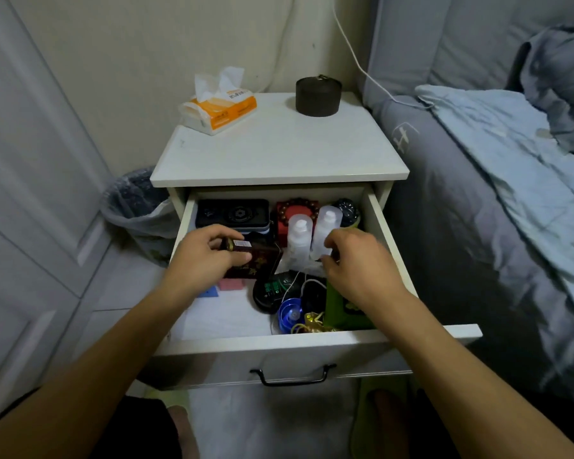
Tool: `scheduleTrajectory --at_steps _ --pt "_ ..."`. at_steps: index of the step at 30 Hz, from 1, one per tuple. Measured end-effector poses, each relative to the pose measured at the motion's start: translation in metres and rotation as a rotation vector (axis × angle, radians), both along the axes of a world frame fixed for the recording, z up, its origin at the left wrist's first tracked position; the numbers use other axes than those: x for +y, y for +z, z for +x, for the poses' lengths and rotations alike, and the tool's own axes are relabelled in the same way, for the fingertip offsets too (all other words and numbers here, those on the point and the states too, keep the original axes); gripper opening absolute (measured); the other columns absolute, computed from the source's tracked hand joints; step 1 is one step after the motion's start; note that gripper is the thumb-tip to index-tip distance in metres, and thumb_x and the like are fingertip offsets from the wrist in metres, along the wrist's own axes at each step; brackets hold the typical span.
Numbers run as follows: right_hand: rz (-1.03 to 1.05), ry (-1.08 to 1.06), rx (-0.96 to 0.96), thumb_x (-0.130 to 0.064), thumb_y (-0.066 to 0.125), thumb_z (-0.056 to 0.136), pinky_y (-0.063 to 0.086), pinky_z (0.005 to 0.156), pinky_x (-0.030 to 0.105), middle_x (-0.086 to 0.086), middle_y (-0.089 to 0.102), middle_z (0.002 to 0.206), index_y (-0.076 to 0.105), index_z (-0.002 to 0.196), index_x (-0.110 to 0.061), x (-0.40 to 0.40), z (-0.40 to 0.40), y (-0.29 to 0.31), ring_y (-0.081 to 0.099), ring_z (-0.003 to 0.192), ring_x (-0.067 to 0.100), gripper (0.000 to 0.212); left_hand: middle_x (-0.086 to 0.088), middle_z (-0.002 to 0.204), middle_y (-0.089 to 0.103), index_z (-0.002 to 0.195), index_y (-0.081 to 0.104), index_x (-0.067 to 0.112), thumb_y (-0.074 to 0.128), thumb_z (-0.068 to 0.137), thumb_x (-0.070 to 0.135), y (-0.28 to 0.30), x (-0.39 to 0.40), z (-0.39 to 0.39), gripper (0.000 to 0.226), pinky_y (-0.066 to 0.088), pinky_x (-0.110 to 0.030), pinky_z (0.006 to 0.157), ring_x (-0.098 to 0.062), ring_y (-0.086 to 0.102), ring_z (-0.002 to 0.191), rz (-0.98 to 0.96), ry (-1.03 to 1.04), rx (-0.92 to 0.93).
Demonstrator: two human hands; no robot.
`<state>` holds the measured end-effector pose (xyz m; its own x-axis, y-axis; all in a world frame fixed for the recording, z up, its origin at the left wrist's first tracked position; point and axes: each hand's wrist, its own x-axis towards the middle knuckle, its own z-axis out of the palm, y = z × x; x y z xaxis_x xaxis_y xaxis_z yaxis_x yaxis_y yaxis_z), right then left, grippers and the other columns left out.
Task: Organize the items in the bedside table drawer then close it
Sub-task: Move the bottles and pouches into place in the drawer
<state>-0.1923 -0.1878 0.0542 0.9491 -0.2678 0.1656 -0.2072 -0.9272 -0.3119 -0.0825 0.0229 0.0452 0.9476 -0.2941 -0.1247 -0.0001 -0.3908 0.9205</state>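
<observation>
The drawer is standing fully open. The left hand is gripping a dark red box, fingers curled round it; better to lay it flat beside them. The right hand is pinching something beneath a clear bottle; I cannot tell what.

This is a bedroom in a home. A white bedside table stands in the corner against a bed with grey-blue bedding, carrying a tissue pack and a dark round tin. Its open drawer holds small personal odds and ends, and a lined waste bin sits just beside it.
</observation>
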Motion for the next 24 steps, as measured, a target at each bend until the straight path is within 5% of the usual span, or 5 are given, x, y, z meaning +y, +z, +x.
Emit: scheduleTrajectory --at_steps 5,9,13,19,24 --pt "0.007 0.262 0.070 -0.018 0.054 0.090 0.054 0.065 0.040 0.007 0.065 0.094 0.064 0.099 -0.016 0.017 0.008 0.003 0.061 0.081 0.029 0.014 -0.002 0.100 0.071 0.095 0.067 0.020 0.082 0.075 0.009 -0.003 0.000 0.004 0.028 0.054 -0.025 0.065 -0.016 0.068 0.087 0.081 0.023 -0.090" --pt "-0.018 0.365 0.261 -0.016 0.053 0.089 0.054 0.064 0.041 0.008 0.065 0.097 0.064 0.102 -0.016 0.024 0.023 -0.006 0.059 0.079 0.028 0.017 0.001 0.096 0.068 0.098 0.065 0.026 0.085 0.074 0.022 -0.015 -0.014 0.006 0.031 0.057 -0.030 0.069 -0.015 0.066 0.082 0.271 -0.018 -0.223" --pt "-0.163 0.419 0.417 -0.020 0.055 0.090 0.045 0.063 0.033 0.009 0.062 0.103 0.063 0.107 -0.016 0.029 0.041 -0.009 0.056 0.081 0.025 0.019 0.004 0.089 0.062 0.098 0.060 0.024 0.083 0.076 0.027 -0.020 -0.026 0.011 0.032 0.040 -0.014 0.056 -0.008 0.059 0.074 0.383 -0.114 -0.317" --pt "-0.418 0.538 0.576 -0.026 0.065 0.087 0.053 0.082 0.039 0.006 0.059 0.117 0.052 0.128 -0.017 0.049 0.062 -0.023 0.060 0.102 0.026 0.044 0.008 0.077 0.062 0.083 0.051 0.025 0.083 0.074 0.032 -0.023 -0.027 0.020 0.034 0.052 -0.033 0.063 -0.014 0.060 0.073 0.487 -0.188 -0.429" --pt "-0.414 0.549 0.539 -0.032 0.073 0.079 0.051 0.088 0.040 0.007 0.058 0.119 0.049 0.130 -0.016 0.044 0.063 -0.029 0.057 0.105 0.027 0.058 0.005 0.074 0.060 0.078 0.053 0.020 0.084 0.074 0.027 -0.028 -0.028 0.021 0.032 0.049 -0.026 0.064 -0.012 0.058 0.070 0.404 -0.186 -0.386"
